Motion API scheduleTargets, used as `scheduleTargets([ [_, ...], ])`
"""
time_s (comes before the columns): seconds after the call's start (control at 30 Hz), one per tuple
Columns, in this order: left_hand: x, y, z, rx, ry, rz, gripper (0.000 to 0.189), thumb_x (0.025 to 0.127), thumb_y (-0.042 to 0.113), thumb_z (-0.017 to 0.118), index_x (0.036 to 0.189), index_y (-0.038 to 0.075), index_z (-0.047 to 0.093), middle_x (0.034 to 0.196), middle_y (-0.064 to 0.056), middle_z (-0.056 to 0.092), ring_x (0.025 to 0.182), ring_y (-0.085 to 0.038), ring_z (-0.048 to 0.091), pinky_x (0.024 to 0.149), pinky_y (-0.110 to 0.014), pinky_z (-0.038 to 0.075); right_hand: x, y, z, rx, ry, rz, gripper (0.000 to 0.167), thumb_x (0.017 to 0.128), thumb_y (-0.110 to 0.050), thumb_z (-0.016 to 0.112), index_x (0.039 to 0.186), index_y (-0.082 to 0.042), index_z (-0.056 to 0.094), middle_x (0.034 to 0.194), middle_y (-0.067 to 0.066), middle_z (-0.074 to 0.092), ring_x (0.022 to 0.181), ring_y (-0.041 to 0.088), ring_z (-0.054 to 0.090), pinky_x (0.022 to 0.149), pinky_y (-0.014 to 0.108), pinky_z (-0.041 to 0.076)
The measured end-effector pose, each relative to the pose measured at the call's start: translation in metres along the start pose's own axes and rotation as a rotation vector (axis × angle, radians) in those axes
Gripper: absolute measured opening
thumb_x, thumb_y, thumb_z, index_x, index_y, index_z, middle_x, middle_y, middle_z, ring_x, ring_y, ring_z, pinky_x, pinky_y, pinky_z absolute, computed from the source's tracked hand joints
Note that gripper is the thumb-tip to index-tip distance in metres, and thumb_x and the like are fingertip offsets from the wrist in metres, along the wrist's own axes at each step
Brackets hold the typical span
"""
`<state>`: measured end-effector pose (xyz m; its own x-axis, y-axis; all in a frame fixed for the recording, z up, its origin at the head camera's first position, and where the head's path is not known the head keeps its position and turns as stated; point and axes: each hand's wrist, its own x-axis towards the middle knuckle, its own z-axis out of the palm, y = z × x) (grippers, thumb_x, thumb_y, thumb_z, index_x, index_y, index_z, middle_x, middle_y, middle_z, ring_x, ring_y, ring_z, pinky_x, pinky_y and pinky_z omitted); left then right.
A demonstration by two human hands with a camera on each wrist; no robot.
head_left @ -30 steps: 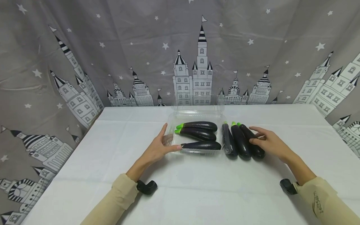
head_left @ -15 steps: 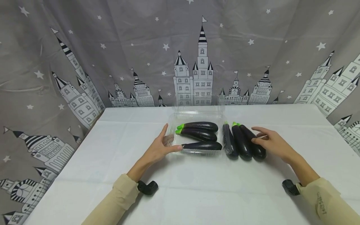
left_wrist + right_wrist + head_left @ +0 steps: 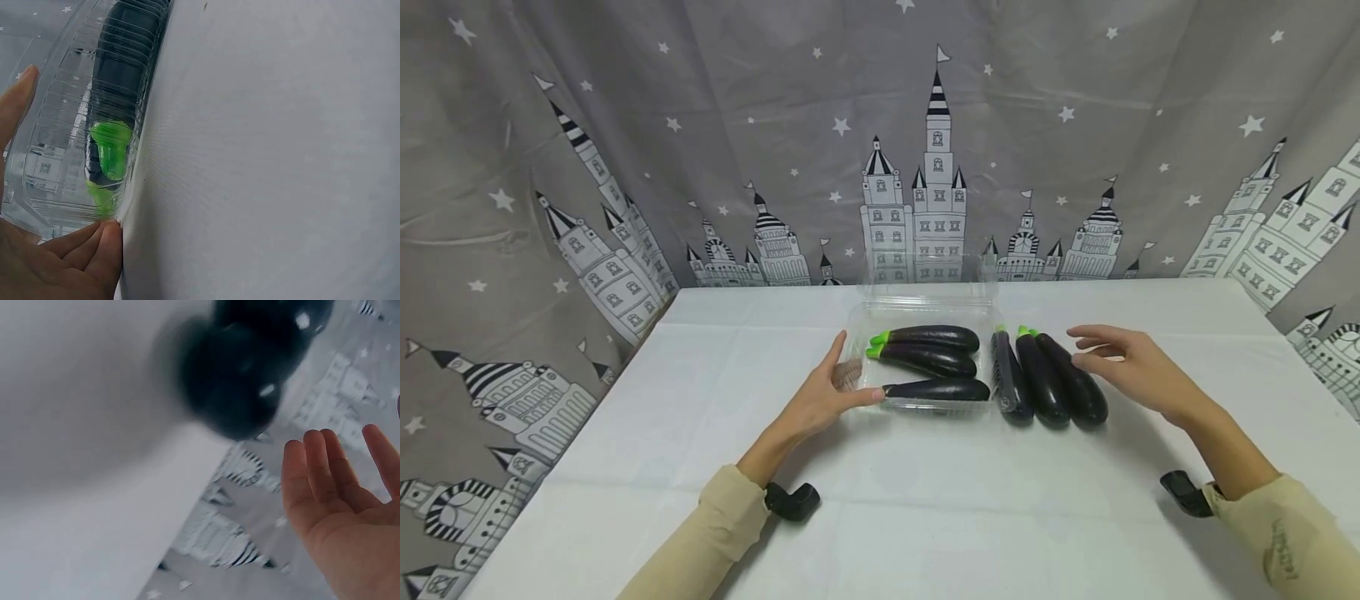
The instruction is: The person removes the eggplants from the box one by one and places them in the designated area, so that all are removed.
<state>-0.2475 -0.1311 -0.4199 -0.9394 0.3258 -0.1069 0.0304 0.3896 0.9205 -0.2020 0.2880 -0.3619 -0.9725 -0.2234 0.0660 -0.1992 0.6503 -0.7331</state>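
Lengthwise aslant, the rightmost eggplant (image 3: 1081,393), stem (image 3: 1035,332) toward the grey curtain (image 3: 760,58).

White-covered table (image 3: 925,500), clear plastic container (image 3: 928,300), three eggplants (image 3: 1042,379) beside it

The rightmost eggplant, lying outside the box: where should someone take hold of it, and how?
Probably around the thick body of the rightmost eggplant, from above and the right. The right hand is on that side, while a neighbouring eggplant lies close along its left. Gripping across its width suits the long, rounded shape; the narrow green stem offers less to hold.
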Motion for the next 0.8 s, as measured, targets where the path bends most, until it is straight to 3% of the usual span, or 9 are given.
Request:
scheduleTargets([
  [0.2,0.0,-0.002,0.0,-0.028,-0.007,0.003,0.117,0.08,0.034,0.083,0.16,0.023,-0.003,0.151,-0.023,0.038,0.141,-0.032,0.035,0.11,-0.05,0.032,0.003,-0.031,0.016,0.043,-0.012,-0.138,0.038,0.097,-0.012,0.063,0.132,0.004,0.059,0.125,0.017,0.063,0.105,0.023,0.06,0.087,0.026,0.051],
  [0.43,0.0,0.0,0.0,-0.011,-0.004,0.001,0.118,0.08,0.037,0.083,0.16,0.023,-0.002,0.151,-0.022,0.038,0.141,-0.032,0.034,0.112,-0.052,0.029,0.009,-0.056,0.035,0.064,-0.061,-0.175,0.037,0.095,-0.014,0.065,0.129,0.001,0.062,0.119,0.015,0.065,0.1,0.022,0.062,0.085,0.033,0.053],
  [0.8,0.001,-0.003,0.0,-0.022,0.001,0.004,0.119,0.078,0.038,0.085,0.16,0.024,-0.001,0.151,-0.022,0.04,0.141,-0.031,0.035,0.113,-0.049,0.028,0.031,-0.07,0.072,0.078,-0.167,-0.207,0.041,0.095,-0.02,0.066,0.131,-0.002,0.062,0.127,0.014,0.063,0.11,0.027,0.061,0.095,0.046,0.048],
])
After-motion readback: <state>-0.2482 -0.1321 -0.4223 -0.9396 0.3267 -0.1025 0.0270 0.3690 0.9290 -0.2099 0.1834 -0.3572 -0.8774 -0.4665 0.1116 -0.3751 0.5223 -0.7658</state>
